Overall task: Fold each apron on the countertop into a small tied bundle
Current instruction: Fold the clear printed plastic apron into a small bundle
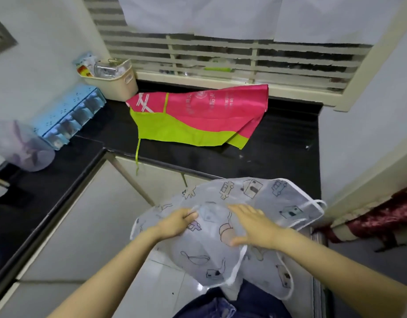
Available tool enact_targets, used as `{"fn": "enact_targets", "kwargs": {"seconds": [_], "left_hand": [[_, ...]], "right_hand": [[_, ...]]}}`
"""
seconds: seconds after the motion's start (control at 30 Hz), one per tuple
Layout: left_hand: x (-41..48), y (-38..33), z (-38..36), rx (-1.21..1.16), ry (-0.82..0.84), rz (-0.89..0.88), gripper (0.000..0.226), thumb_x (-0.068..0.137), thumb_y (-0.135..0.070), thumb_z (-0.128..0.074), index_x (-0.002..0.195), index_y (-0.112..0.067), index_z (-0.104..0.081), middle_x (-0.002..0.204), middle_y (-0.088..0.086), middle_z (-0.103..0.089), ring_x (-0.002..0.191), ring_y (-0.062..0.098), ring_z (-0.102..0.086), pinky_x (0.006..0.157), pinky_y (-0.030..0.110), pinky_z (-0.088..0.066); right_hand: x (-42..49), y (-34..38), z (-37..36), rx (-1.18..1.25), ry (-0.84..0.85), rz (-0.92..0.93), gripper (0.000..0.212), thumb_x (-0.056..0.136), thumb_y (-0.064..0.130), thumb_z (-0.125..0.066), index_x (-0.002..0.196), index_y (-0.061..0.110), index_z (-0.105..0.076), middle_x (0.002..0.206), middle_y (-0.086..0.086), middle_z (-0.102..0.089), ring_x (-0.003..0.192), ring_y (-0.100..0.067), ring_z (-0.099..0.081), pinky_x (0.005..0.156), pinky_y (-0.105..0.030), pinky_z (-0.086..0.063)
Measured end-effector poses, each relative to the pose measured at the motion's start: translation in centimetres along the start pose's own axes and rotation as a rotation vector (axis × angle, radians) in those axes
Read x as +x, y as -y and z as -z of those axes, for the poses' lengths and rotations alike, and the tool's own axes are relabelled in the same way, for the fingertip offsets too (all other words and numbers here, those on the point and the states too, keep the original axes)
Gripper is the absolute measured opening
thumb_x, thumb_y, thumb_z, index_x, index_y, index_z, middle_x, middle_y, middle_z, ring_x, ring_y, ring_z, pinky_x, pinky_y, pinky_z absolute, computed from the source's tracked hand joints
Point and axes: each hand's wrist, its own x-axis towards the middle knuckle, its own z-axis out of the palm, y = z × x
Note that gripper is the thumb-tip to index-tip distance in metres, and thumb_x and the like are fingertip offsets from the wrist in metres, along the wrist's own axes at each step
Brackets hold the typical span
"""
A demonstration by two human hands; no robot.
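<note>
Being held off the counter at the lower centre of the frame: the sheer cartoon-print apron (250, 191).
Its cloth is pinched in the curled fingers of the left hand (176, 222), while the right hand (255, 226) is laid on it with fingers straight. The pink and green apron (198, 118) is spread on the black countertop (287, 138) at mid-frame, one green tie draped over the front edge, a beige basket (116, 87) just beside its upper-left corner.
</note>
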Motion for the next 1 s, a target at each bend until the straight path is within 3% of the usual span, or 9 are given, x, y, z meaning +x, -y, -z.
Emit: {"fn": "enact_targets", "kwargs": {"seconds": [0.1, 0.2, 0.3, 0.4, 0.5, 0.67, 0.77, 0.87, 1.0], "left_hand": [[-0.9, 1.2, 1.3, -0.183, 0.020, 0.020, 0.036, 0.102, -0.019, -0.038, 0.115, 0.004, -0.062, 0.114, -0.002, -0.056, 0.098, 0.007, -0.054, 0.094, 0.017, -0.042], [-1.6, 2.4, 2.7, -0.296, 0.051, 0.051, 0.032, 0.101, -0.021, -0.040, 0.095, -0.005, -0.067, 0.092, 0.002, -0.068, 0.081, 0.011, -0.065, 0.084, 0.028, -0.051], [-1.2, 4.0, 4.3, 0.125, -0.153, 0.130, 0.027, 0.099, -0.028, -0.046, 0.100, -0.006, -0.062, 0.097, 0.008, -0.066, 0.101, 0.027, -0.062, 0.094, 0.041, -0.045], [-1.2, 4.0, 4.3, 0.440, -0.511, 0.209, 0.025, 0.094, -0.021, -0.052, 0.116, -0.011, -0.049, 0.114, 0.009, -0.047, 0.116, 0.031, -0.044, 0.091, 0.038, -0.035], [-2.3, 0.5, 2.9, 0.102, -0.561, -0.056, 0.027, 0.091, -0.028, -0.059, 0.111, -0.015, -0.046, 0.105, 0.003, -0.045, 0.098, 0.021, -0.050, 0.075, 0.023, -0.035], [-2.8, -2.1, -2.4, -0.036, -0.122, -0.150, 0.085, 0.080, -0.042, -0.072, 0.142, -0.018, -0.020, 0.133, -0.005, -0.030, 0.124, 0.012, -0.036, 0.104, 0.027, -0.035], [-1.2, -0.8, -3.6, -0.125, -0.374, -0.119, 0.059, 0.085, -0.016, -0.064, 0.135, -0.010, -0.031, 0.132, 0.006, -0.043, 0.115, 0.017, -0.047, 0.091, 0.022, -0.040], [-0.9, -0.9, -2.8, -0.036, -0.650, -0.079, 0.015, 0.086, 0.001, -0.048, 0.095, -0.012, -0.050, 0.095, 0.007, -0.058, 0.086, 0.023, -0.055, 0.061, 0.026, -0.036], [-0.7, 1.0, 0.3, 0.366, -0.632, 0.112, 0.018, 0.084, -0.002, -0.045, 0.087, -0.017, -0.054, 0.096, 0.010, -0.064, 0.090, 0.032, -0.060, 0.071, 0.034, -0.045]], "right_hand": [[0.4, -0.4, -0.5, -0.011, 0.135, 0.067, 0.106, 0.073, 0.047, -0.074, 0.151, 0.023, -0.007, 0.153, 0.004, -0.024, 0.140, -0.018, -0.023, 0.112, -0.033, -0.019], [1.1, -0.1, -0.7, 0.020, -0.001, 0.096, 0.038, 0.087, 0.013, -0.055, 0.124, 0.019, -0.049, 0.125, -0.001, -0.057, 0.115, -0.024, -0.053, 0.087, -0.030, -0.038], [1.8, 1.0, 1.2, 0.121, -0.075, 0.057, 0.035, 0.080, -0.008, -0.041, 0.094, 0.018, -0.059, 0.097, -0.007, -0.061, 0.093, -0.027, -0.057, 0.077, -0.035, -0.045], [2.8, 2.2, 3.3, 0.175, -0.151, 0.050, 0.038, 0.079, -0.007, -0.043, 0.067, 0.029, -0.045, 0.077, -0.001, -0.055, 0.080, -0.028, -0.054, 0.067, -0.034, -0.041], [3.5, 3.9, 4.5, 0.256, -0.179, 0.059, 0.032, 0.083, -0.008, -0.042, 0.094, 0.016, -0.061, 0.096, -0.007, -0.062, 0.088, -0.028, -0.057, 0.074, -0.035, -0.046], [3.9, 6.8, 4.8, 0.298, -0.149, 0.077, 0.033, 0.087, -0.002, -0.040, 0.111, 0.013, -0.057, 0.110, -0.011, -0.063, 0.086, -0.024, -0.058, 0.071, -0.031, -0.047], [3.8, 7.7, 4.8, 0.317, -0.174, 0.090, 0.023, 0.090, 0.009, -0.044, 0.109, 0.016, -0.057, 0.105, -0.009, -0.065, 0.084, -0.021, -0.059, 0.070, -0.028, -0.048], [2.9, 7.4, 5.3, 0.299, -0.171, 0.103, 0.020, 0.088, 0.020, -0.059, 0.107, 0.016, -0.056, 0.095, -0.004, -0.061, 0.077, -0.017, -0.052, 0.060, -0.021, -0.040], [2.2, 3.9, 6.6, 0.126, -0.203, -0.005, 0.017, 0.081, 0.009, -0.060, 0.096, 0.015, -0.056, 0.096, -0.011, -0.064, 0.086, -0.029, -0.061, 0.068, -0.033, -0.045]]}}
